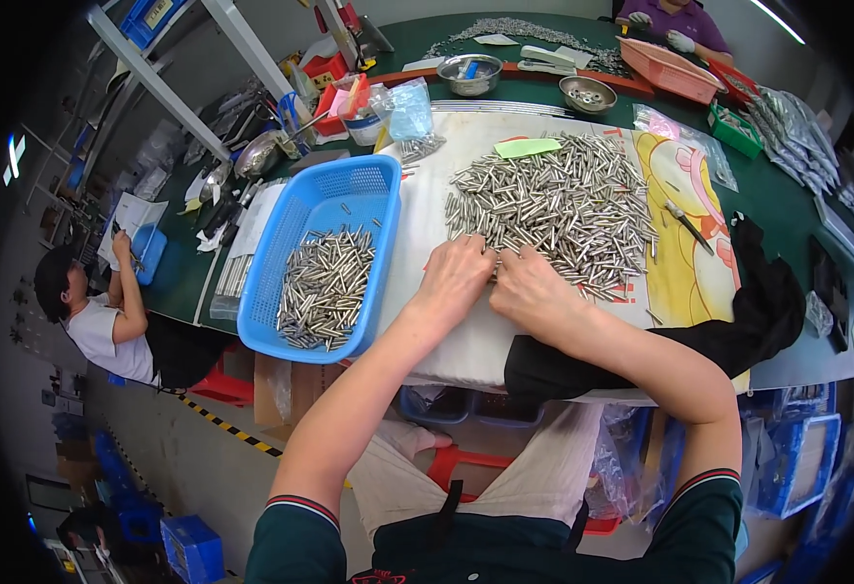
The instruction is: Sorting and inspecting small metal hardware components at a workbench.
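Two bare hands meet at the near edge of a loose heap of slim metal pins, spread on a pale table cover to the right of a blue basket. The left hand, the closer of the pair to the basket, and the right hand, just beyond it on the side away from the basket, are both curled with fingertips drawn in close; whether either has hold of a pin cannot be told, as the knuckles hide what lies between. Each pin looks light, stiff and hard to break, its polished, rounded surface likely slippery and quick to roll; a pinch of thumb and forefinger around the middle of the shaft seems the surest hold, with a scoop of the palm suiting a batch. The pins are too many and too tangled to count: one broad heap right of the basket, plus one smaller heap inside it. Singles are easier to tally: one green slip atop the broad heap, one dark-handled tool well to the basket's right, one black cloth nearby, and two steel bowls, one beyond the basket to its right, the other farther right.
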The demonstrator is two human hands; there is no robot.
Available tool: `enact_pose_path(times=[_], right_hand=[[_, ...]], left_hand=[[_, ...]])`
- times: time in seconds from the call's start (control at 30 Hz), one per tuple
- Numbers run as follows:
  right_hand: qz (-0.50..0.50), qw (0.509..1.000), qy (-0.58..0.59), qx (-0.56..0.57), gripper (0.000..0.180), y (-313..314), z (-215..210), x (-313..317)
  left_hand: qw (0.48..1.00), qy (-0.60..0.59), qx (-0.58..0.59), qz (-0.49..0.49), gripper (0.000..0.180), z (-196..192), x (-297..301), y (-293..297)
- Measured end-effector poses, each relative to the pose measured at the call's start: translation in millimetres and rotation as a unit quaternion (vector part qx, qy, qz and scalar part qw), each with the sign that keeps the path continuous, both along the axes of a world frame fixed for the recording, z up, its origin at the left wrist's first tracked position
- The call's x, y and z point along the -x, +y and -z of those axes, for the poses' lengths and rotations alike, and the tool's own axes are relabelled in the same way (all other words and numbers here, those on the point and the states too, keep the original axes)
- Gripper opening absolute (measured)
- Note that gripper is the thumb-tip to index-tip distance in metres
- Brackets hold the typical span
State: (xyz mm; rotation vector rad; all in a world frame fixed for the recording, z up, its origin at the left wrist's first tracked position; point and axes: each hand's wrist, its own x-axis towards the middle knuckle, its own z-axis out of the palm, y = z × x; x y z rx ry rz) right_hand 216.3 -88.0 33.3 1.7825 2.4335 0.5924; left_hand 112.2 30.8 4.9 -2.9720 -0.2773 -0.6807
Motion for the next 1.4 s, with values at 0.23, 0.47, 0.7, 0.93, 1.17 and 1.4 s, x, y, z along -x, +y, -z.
enact_pose_path(times=[0.23,0.47,0.7,0.93,1.17,1.4], right_hand=[[0.007,1.0,-0.002,0.006,0.006,4,-1,2],[-0.022,0.978,0.191,-0.085,0.007,12,16,-20],[-0.037,0.81,0.47,-0.349,0.018,16,17,-34],[-0.036,0.802,0.502,-0.322,0.02,15,20,-31],[-0.035,0.782,0.551,-0.288,0.02,14,21,-27],[-0.033,0.784,0.555,-0.275,0.02,12,21,-25]], left_hand=[[0.996,0.045,0.032,-0.065,0.003,-3,-5,-5],[0.994,-0.002,0.099,0.036,0.01,-13,-8,13],[0.882,-0.329,0.326,0.085,0.014,-3,-19,-10],[0.873,-0.338,0.328,0.123,0.019,6,-17,-9],[0.875,-0.346,0.319,0.117,0.019,5,-13,-10],[0.875,-0.347,0.322,0.106,0.018,6,-12,-11]])
